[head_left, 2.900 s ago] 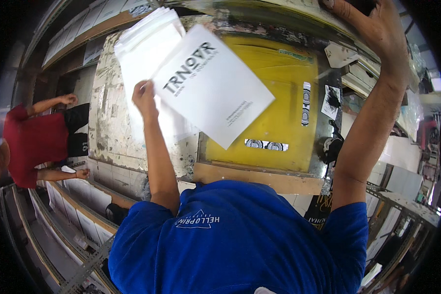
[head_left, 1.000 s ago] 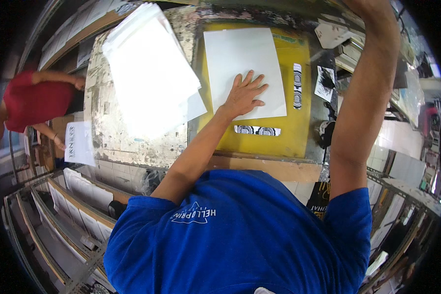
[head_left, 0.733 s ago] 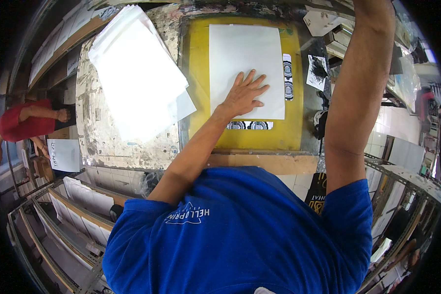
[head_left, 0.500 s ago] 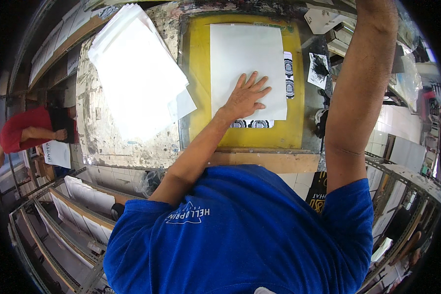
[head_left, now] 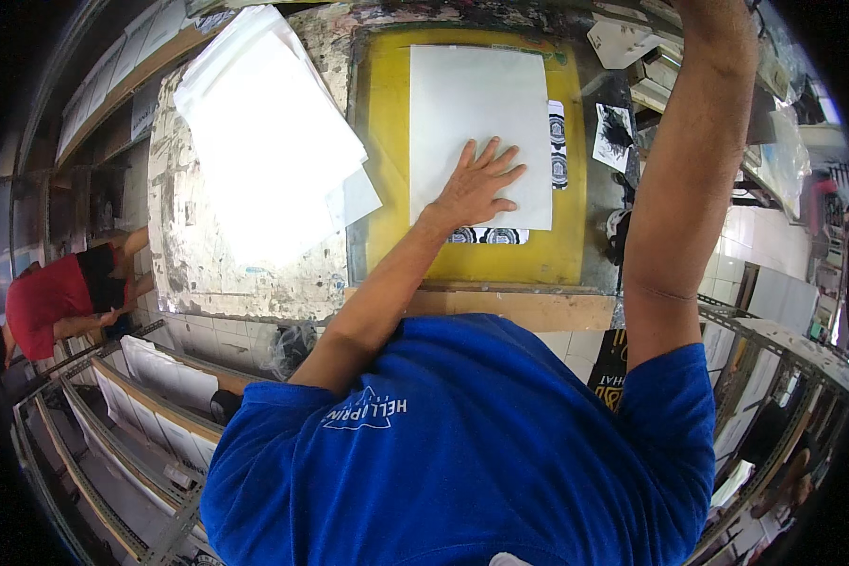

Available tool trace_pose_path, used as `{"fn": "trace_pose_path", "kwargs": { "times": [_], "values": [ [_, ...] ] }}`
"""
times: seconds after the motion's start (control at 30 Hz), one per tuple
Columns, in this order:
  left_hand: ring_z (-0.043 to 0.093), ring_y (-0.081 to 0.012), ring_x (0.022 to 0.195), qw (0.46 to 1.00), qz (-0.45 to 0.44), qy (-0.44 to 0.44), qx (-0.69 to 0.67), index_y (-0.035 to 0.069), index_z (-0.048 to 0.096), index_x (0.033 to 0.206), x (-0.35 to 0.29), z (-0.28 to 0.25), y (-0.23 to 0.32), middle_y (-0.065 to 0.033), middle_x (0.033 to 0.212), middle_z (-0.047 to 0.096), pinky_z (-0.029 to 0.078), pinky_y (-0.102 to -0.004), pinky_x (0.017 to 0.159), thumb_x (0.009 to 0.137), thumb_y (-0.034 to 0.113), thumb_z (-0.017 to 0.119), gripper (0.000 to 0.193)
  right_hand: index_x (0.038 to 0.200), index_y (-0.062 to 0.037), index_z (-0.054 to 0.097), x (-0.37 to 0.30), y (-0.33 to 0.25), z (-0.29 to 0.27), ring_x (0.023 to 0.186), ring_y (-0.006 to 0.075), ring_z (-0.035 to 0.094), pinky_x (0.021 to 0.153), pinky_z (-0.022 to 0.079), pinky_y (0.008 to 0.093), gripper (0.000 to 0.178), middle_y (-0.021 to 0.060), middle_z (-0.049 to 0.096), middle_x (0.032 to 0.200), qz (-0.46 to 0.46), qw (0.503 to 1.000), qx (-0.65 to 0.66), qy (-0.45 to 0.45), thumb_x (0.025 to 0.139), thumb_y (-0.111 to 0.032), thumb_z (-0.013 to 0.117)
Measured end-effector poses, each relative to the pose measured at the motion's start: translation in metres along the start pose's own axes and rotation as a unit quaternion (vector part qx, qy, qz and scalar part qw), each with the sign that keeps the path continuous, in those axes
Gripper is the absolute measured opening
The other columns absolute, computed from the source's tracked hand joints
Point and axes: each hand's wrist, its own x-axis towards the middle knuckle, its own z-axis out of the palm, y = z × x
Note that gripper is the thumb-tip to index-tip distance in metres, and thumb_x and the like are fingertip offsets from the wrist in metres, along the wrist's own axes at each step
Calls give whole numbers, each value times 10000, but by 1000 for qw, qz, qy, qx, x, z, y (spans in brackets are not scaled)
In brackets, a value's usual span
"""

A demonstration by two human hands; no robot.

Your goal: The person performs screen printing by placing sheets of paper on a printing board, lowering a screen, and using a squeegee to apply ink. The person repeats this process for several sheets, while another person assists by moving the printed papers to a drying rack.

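Note:
My left hand (head_left: 481, 184) lies flat on a white sheet (head_left: 472, 94), its fingers spread. The sheet rests on a yellow panel (head_left: 387, 250) set in a dark frame. Past the sheet's near and right edges stick out white pieces with black round emblems (head_left: 558, 165). My bare right forearm (head_left: 693, 160) reaches up along the right side to the top edge; the hand at its end is out of the picture. Left of the panel lies a fanned stack of white sheets (head_left: 264, 141), one corner overlapping the panel.
The stack lies on a paint-stained board (head_left: 179, 250). A small black-smeared card (head_left: 613, 137) is right of the panel. Metal racks (head_left: 123, 434) with white sheets stand at lower left. A person in a red shirt (head_left: 52, 297) is at the far left.
The person in red at the far left has shifted, and their legs now show. My left hand stays flat on the sheet; my right forearm has moved slightly left.

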Motion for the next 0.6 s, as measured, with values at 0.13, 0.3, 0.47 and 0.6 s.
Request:
{"fn": "trace_pose_path", "kwargs": {
  "times": [0.13, 0.3, 0.47, 0.6],
  "values": [
    [198, -344, 1552, 996, 29, 80, -35, 193, 426, 1559, -1, -1, -4, -86, 1640, 350, 108, -568, 1250, 897, 480, 703, 773, 1034, -9, 794, -1, -2, 14, 726, 230, 713, 718, 555, 332, 424, 152, 776, 867, -13, 1000, -7, 22, 771, -337, 851],
    [417, -329, 1435, 896, -17, 340, -284, 98, 323, 1597, -30, -78, 13, -136, 1541, 473, 295, -492, 1171, 811, 472, 814, 999, 1119, -11, 769, -37, -36, 14, 700, 181, 694, 661, 543, 319, 465, 113, 773, 851, 28, 995, -95, 7, 762, -301, 840],
    [581, -297, 1253, 655, 57, 563, -501, -21, 120, 1614, -89, -155, 29, -162, 1411, 547, 449, -420, 1076, 738, 318, 929, 1241, 1203, -220, 755, -113, -45, 42, 720, 290, 658, 651, 528, 367, 566, 105, 652, 854, 48, 994, -98, 22, 655, -286, 880],
    [526, -304, 1317, 746, -53, 538, -389, -63, 232, 1568, -133, -117, 21, -173, 1404, 552, 399, -435, 1140, 760, 243, 903, 1094, 1217, -277, 748, -152, -73, 66, 607, 272, 571, 586, 490, 380, 595, 45, 543, 702, 34, 991, -125, 21, 633, -307, 859]
  ]
}}
